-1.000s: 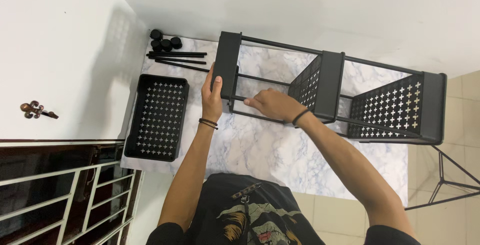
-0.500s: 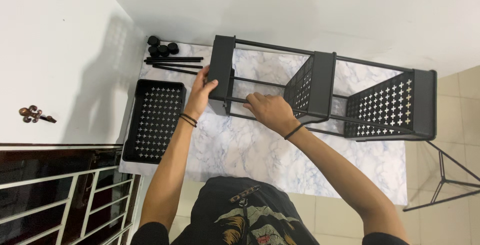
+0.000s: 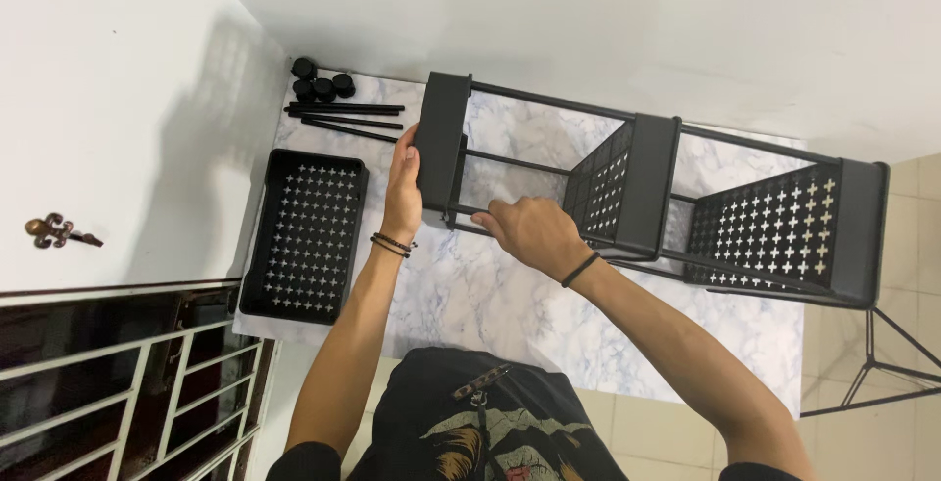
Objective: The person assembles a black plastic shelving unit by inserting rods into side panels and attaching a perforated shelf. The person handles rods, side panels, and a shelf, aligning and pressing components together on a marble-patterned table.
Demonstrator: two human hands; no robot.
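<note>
A black metal shelf rack [image 3: 647, 187] lies on its side on a marble-patterned floor sheet [image 3: 510, 304], with three perforated trays joined by thin rods. My left hand [image 3: 402, 187] grips the edge of the leftmost tray [image 3: 441, 148]. My right hand [image 3: 529, 231] is closed around a lower rod of the rack, just right of that tray. Both wrists wear dark bands.
A loose black perforated tray [image 3: 304, 236] lies flat to the left. Above it are spare black rods [image 3: 343, 116] and small black caster wheels [image 3: 323, 84]. White walls enclose the far side; a metal railing [image 3: 127, 393] is at lower left, a tripod leg [image 3: 882, 363] at right.
The view has shifted slightly. My right hand slid left along the lower rod toward the leftmost tray; my left hand stayed on that tray's edge.
</note>
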